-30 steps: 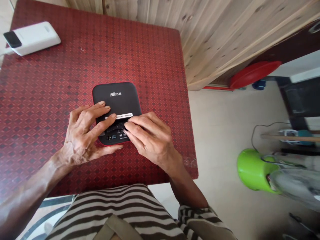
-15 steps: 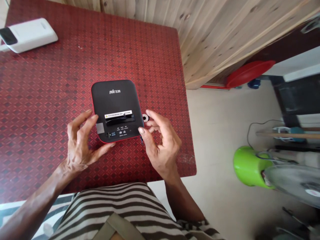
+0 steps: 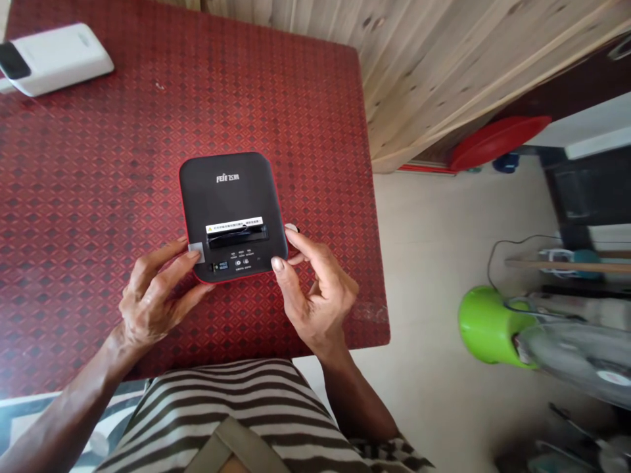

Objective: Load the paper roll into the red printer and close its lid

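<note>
A black receipt printer (image 3: 229, 200) with a red rim lies on the patterned red table, its paper slot and small printed icons facing up. A white warning strip (image 3: 234, 225) runs along the slot. My left hand (image 3: 152, 292) holds the front left corner, one fingertip on a small silver-grey square (image 3: 196, 252) and the thumb at the front edge. At the front right corner, my right hand (image 3: 318, 286) has its thumb on top and its forefinger against the side. Beside that forefinger, a round white piece (image 3: 292, 227) shows, partly hidden; I cannot make out its kind.
A white device (image 3: 64, 59) with a dark end lies at the table's (image 3: 276, 85) far left. Wooden panelling (image 3: 419, 66) borders the back. On the floor to the right stand a green bucket (image 3: 486, 325) and a fan (image 3: 586, 361); a red basin (image 3: 497, 141) is farther back.
My left hand has closed in on the corner, bringing a fingertip onto the silver-grey square. My right forefinger has come against the printer's side and now covers more of the white piece.
</note>
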The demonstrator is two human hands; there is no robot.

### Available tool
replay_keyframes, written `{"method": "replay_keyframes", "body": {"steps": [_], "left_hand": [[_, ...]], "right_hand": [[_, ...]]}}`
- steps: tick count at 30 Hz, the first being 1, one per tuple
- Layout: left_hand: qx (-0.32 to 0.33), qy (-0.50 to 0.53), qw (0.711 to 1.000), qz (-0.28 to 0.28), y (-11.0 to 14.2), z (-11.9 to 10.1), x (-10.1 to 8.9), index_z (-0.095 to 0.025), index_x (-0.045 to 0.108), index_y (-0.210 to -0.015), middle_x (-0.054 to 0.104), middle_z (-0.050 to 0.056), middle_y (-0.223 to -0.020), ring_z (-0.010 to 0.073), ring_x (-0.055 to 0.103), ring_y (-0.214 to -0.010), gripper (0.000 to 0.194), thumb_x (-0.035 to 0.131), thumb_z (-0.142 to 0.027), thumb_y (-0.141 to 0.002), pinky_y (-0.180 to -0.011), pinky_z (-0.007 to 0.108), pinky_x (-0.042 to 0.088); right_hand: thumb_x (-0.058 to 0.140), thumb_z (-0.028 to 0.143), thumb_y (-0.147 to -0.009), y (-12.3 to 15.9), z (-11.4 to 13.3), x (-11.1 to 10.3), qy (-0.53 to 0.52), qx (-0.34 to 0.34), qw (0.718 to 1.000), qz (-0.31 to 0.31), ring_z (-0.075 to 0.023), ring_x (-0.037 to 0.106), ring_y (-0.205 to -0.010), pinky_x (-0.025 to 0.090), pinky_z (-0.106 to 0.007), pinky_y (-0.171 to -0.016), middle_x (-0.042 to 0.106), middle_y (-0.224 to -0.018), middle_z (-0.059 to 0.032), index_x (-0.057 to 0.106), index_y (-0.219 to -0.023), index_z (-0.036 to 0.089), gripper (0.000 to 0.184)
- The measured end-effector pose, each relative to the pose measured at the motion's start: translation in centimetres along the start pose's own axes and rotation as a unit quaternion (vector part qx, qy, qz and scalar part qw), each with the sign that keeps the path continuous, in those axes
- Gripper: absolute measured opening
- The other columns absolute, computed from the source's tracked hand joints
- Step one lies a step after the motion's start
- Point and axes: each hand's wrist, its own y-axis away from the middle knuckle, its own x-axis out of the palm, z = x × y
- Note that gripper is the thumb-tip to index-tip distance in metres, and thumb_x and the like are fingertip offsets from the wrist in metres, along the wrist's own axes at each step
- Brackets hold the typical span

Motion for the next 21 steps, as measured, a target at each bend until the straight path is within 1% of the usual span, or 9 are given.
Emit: {"method": "replay_keyframes", "body": {"steps": [2, 4, 6, 8, 12, 14, 18, 21], "left_hand": [[-0.011, -0.014, 1.000, 0.007, -0.1, -0.1, 0.0, -0.049, 0.067, -0.186, 0.091, 0.004, -0.151, 0.0287, 0.095, -0.124, 0.077, 0.099, -0.036, -0.116, -0.105, 0.045, 0.087], [-0.004, -0.024, 1.000, 0.011, -0.2, -0.4, 0.0, -0.048, 0.067, -0.186, 0.090, 0.005, -0.154, 0.0285, 0.096, -0.121, 0.075, 0.098, -0.039, -0.118, -0.101, 0.044, 0.088], [-0.002, -0.030, 0.999, 0.014, -0.3, -0.6, 0.0, -0.045, 0.066, -0.187, 0.090, 0.008, -0.155, 0.0287, 0.097, -0.121, 0.075, 0.097, -0.039, -0.119, -0.100, 0.044, 0.088], [-0.004, -0.033, 0.999, 0.017, -0.6, -0.6, -0.1, -0.045, 0.067, -0.187, 0.090, 0.009, -0.152, 0.0291, 0.097, -0.122, 0.074, 0.096, -0.036, -0.119, -0.101, 0.044, 0.088], [0.010, -0.017, 0.999, 0.026, -1.4, -0.3, -0.6, -0.043, 0.067, -0.187, 0.091, 0.006, -0.152, 0.0269, 0.097, -0.124, 0.082, 0.103, -0.034, -0.114, -0.108, 0.041, 0.087], [0.014, -0.009, 0.999, 0.037, -1.8, -0.1, -0.9, -0.041, 0.068, -0.185, 0.090, 0.005, -0.153, 0.0257, 0.096, -0.126, 0.082, 0.105, -0.034, -0.112, -0.109, 0.038, 0.086], [0.007, 0.005, 0.999, 0.053, -2.3, 0.1, -1.4, -0.041, 0.074, -0.175, 0.090, 0.005, -0.153, 0.0271, 0.095, -0.126, 0.068, 0.105, -0.039, -0.113, -0.101, 0.042, 0.086], [-0.019, 0.022, 0.998, 0.063, -2.5, 0.1, -1.5, -0.039, 0.078, -0.167, 0.089, 0.004, -0.152, 0.0278, 0.093, -0.126, 0.056, 0.101, -0.036, -0.116, -0.098, 0.046, 0.084]], "right_hand": [[0.082, 0.027, -0.122, 0.0, -0.1, 0.0, 0.008, 0.003, 1.000, -0.001, -0.0239, 0.092, -0.090, 0.083, -0.041, -0.083, 0.100, -0.125, -0.0096, 0.086, -0.158, 0.028, 0.036], [0.082, 0.027, -0.123, 0.0, -0.3, 0.1, 0.008, 0.011, 1.000, -0.004, -0.0232, 0.091, -0.087, 0.083, -0.041, -0.083, 0.100, -0.124, -0.0091, 0.087, -0.157, 0.029, 0.035], [0.081, 0.026, -0.123, 0.1, -0.5, 0.1, 0.004, 0.012, 1.000, -0.008, -0.0223, 0.091, -0.086, 0.083, -0.040, -0.083, 0.100, -0.124, -0.0089, 0.087, -0.157, 0.029, 0.035], [0.080, 0.027, -0.124, 0.2, -0.5, 0.1, 0.008, 0.010, 1.000, -0.008, -0.0226, 0.091, -0.087, 0.083, -0.040, -0.083, 0.100, -0.125, -0.0098, 0.087, -0.157, 0.028, 0.034], [0.080, 0.029, -0.124, 0.2, -0.5, 0.1, 0.017, 0.023, 1.000, -0.004, -0.0231, 0.092, -0.088, 0.084, -0.042, -0.086, 0.101, -0.127, -0.0095, 0.088, -0.156, 0.029, 0.033], [0.079, 0.030, -0.125, 0.3, -0.5, 0.2, 0.011, 0.032, 0.999, -0.007, -0.0230, 0.093, -0.089, 0.084, -0.042, -0.087, 0.101, -0.127, -0.0090, 0.088, -0.155, 0.029, 0.032], [0.076, 0.030, -0.126, 0.6, -0.6, 0.4, -0.001, 0.048, 0.999, -0.019, -0.0229, 0.095, -0.094, 0.084, -0.040, -0.087, 0.101, -0.133, -0.0105, 0.088, -0.153, 0.029, 0.030], [0.076, 0.030, -0.126, 0.8, -0.8, 0.6, -0.008, 0.058, 0.998, -0.030, -0.0228, 0.095, -0.095, 0.084, -0.040, -0.087, 0.101, -0.136, -0.0111, 0.088, -0.153, 0.029, 0.030]]}}
